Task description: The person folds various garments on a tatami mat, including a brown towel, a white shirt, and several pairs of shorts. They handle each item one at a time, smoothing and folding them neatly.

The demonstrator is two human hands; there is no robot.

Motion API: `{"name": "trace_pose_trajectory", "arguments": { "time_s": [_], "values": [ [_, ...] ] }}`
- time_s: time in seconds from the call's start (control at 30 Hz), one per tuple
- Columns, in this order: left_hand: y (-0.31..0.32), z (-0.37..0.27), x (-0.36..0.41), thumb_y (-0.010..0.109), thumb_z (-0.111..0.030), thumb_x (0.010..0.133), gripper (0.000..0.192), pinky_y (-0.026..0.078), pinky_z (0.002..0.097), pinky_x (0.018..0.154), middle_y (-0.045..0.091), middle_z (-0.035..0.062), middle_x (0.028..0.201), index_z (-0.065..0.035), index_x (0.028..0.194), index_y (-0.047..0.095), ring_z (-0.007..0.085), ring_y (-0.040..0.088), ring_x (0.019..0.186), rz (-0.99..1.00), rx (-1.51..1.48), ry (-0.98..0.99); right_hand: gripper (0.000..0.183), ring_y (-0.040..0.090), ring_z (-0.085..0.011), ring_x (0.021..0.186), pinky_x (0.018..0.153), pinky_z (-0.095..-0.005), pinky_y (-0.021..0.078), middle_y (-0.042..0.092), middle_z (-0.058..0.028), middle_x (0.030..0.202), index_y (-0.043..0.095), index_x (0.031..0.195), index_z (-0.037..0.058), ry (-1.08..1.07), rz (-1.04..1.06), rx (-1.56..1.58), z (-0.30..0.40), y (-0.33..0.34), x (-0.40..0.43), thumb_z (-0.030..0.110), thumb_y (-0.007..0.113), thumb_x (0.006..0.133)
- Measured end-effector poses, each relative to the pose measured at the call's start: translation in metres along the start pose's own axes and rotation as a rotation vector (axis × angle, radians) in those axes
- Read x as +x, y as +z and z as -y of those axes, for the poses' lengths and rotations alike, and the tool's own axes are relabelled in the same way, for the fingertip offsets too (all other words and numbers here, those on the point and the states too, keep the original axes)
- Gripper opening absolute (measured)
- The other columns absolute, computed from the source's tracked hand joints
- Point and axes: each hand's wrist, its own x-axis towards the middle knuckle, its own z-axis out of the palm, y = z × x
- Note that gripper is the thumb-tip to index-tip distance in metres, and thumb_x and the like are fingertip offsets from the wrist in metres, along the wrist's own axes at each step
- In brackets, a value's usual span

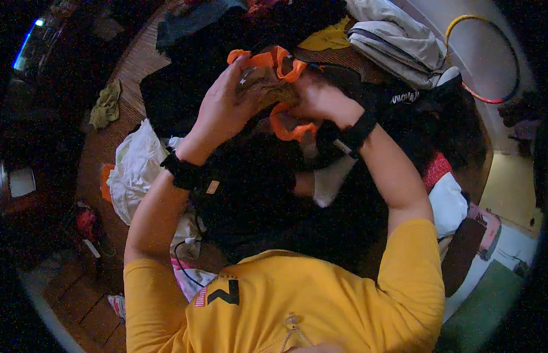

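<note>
A dark brown garment with orange trim (274, 81) is bunched between my hands, in front of my lap. My left hand (223, 103) has hold of its left side, the thumb laid over the fabric. At the opposite side, my right hand (324, 99) is slightly blurred; its fingers are partly hidden by the cloth and appear to grip it. An orange band (291, 128) droops in a loop below the bundle. Each wrist wears a black band. Beneath lie my dark-clothed legs and a foot in a pale sock (331, 181).
White cloth (137, 167) is heaped to the left, with an olive cloth (106, 106) beyond it. Grey clothing (395, 48) and a yellow cloth (329, 37) lie at the far right. A yellow and red hoop (466, 17) leans there. Pale blue fabric (448, 207) sits beside my right elbow.
</note>
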Motion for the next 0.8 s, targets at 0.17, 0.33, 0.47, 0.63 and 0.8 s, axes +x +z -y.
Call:
{"name": "trace_pose_trajectory", "arguments": {
  "time_s": [0.17,0.33,0.47,0.63,0.8],
  "values": [
    [-0.015,0.001,-0.005,0.066,-0.011,0.084,0.057,0.046,0.0366,0.098,0.059,0.0189,0.126,-0.0004,0.136,0.044,0.0301,0.058,0.117,-0.026,-0.081,0.001,0.061,0.054,-0.0308,0.118,0.101,-0.0412,0.0436,0.057,-0.0158,0.128,0.049,0.133,0.0083,-0.028,0.048,0.500,-0.007,-0.009,0.005,0.032,0.072,0.081],
    [-0.019,-0.012,-0.009,0.064,-0.011,0.088,0.054,0.045,0.0334,0.098,0.060,0.0160,0.125,0.0011,0.136,0.044,0.0235,0.058,0.116,0.041,-0.270,-0.047,0.054,0.057,-0.0292,0.114,0.098,-0.0402,0.0456,0.060,-0.0142,0.124,0.053,0.128,0.0079,0.014,-0.166,0.310,-0.002,0.016,0.020,0.030,0.070,0.083],
    [-0.018,-0.009,-0.015,0.063,-0.013,0.091,0.053,0.046,0.0311,0.097,0.061,0.0159,0.123,0.0021,0.137,0.043,0.0187,0.057,0.115,0.023,-0.318,-0.063,0.048,0.060,-0.0280,0.110,0.096,-0.0394,0.0472,0.062,-0.0129,0.120,0.056,0.125,0.0076,0.031,-0.325,0.246,0.017,0.028,0.015,0.029,0.068,0.084],
    [-0.021,-0.016,-0.022,0.063,-0.013,0.091,0.051,0.045,0.0297,0.096,0.060,0.0148,0.123,0.0035,0.136,0.044,0.0172,0.057,0.113,-0.054,-0.332,-0.086,0.036,0.062,-0.0289,0.101,0.088,-0.0383,0.0509,0.064,-0.0121,0.109,0.058,0.117,0.0044,-0.103,-0.641,0.042,0.019,0.051,-0.020,0.010,0.065,0.083],
    [-0.028,-0.017,-0.028,0.057,-0.012,0.096,0.048,0.036,0.0315,0.107,0.051,0.0115,0.137,0.0011,0.140,0.041,0.0191,0.048,0.125,0.073,-0.398,-0.162,0.035,0.062,-0.0234,0.100,0.090,-0.0352,0.0502,0.064,-0.0102,0.108,0.059,0.111,0.0039,-0.118,-0.724,0.386,0.058,0.019,-0.081,0.001,0.065,0.077]
  ]
}}
